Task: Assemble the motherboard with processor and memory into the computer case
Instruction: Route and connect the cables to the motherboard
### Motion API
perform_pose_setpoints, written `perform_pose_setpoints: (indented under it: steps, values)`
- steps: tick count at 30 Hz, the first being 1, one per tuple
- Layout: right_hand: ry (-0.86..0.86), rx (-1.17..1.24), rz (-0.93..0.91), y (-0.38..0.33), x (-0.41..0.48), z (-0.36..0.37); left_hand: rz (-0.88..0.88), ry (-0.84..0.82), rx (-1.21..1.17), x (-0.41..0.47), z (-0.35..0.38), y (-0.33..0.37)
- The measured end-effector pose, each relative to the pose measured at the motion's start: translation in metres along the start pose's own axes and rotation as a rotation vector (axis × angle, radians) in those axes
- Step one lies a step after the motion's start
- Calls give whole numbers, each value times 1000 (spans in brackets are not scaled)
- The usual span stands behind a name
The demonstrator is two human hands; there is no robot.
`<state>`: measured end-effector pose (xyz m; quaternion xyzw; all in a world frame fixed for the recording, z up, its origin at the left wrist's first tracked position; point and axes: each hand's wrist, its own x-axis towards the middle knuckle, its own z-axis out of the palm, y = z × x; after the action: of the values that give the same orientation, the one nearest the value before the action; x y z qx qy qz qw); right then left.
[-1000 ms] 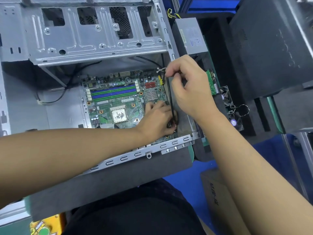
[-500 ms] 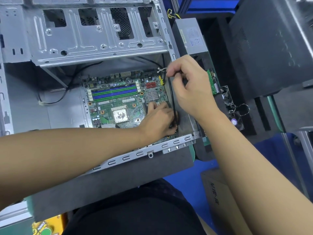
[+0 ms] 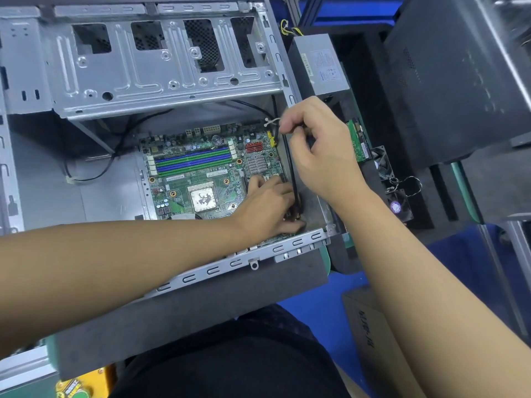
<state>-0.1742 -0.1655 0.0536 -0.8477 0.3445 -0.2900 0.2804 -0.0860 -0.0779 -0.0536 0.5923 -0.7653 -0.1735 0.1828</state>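
**Board in case, both hands on a cable**

The motherboard (image 3: 201, 179) lies flat on the floor of the open case (image 3: 218, 270), toward its right wall. On the board sit the processor (image 3: 203, 198) and blue and green memory slots (image 3: 192, 160). The left hand (image 3: 267, 208) rests on the board's near right corner, fingers curled round the lower end of a black cable (image 3: 291, 170). The right hand (image 3: 319, 156) pinches the same cable higher up. Outside the case, to its right, are a power supply (image 3: 321, 64), a green card (image 3: 359, 142) and small fans (image 3: 398, 202).
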Motion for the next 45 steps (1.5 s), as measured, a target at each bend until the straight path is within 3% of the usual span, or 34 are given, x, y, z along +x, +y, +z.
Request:
perform_pose_setpoints:
  steps: [10, 21, 34, 45]
  values:
    - [-7, 25, 5, 0, 0, -1, -264, -64, -106, 10, -1, 13]
    - [-16, 58, 13, 0, -1, -1, -424, -130, -177, 17, -8, 25]
    - [-27, 79, -31, 2, -1, -2, -306, -245, 3, 17, -18, 29]
    - [-18, 95, -58, 11, -1, 2, -383, -309, -21, 25, -30, 42]
